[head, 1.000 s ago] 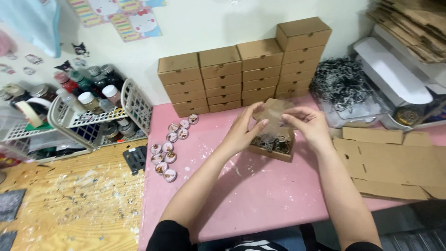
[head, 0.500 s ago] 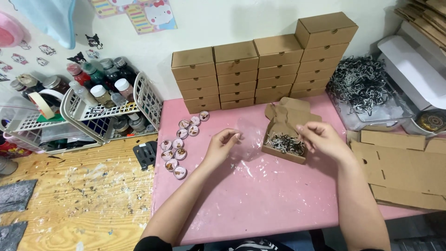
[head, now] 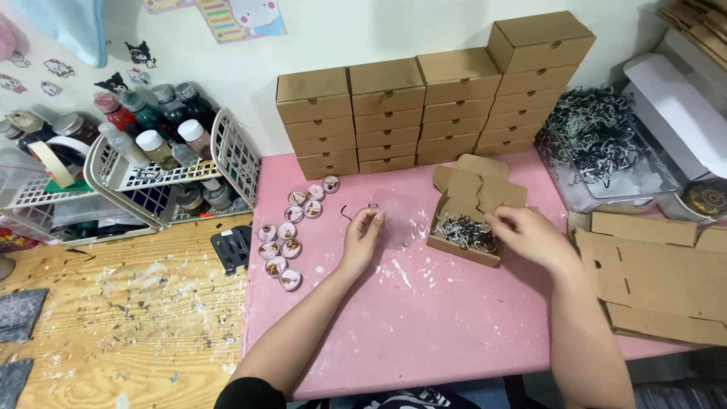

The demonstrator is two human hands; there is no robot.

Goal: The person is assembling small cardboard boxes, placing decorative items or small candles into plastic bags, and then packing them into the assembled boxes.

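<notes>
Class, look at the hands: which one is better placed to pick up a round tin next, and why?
Probably the left hand. It rests on the pink table close to the round tins, while the right hand is over the open box, farther from them.

We see the left hand (head: pixel 362 236) resting on the pink table (head: pixel 424 318), fingertips pinching a thin dark strand (head: pixel 356 210) beside the round badges (head: pixel 291 231). The right hand (head: pixel 530 236) reaches into the open cardboard box (head: pixel 473 208) of shredded paper (head: pixel 463 231), before the stacked closed boxes (head: pixel 424 106).
</notes>
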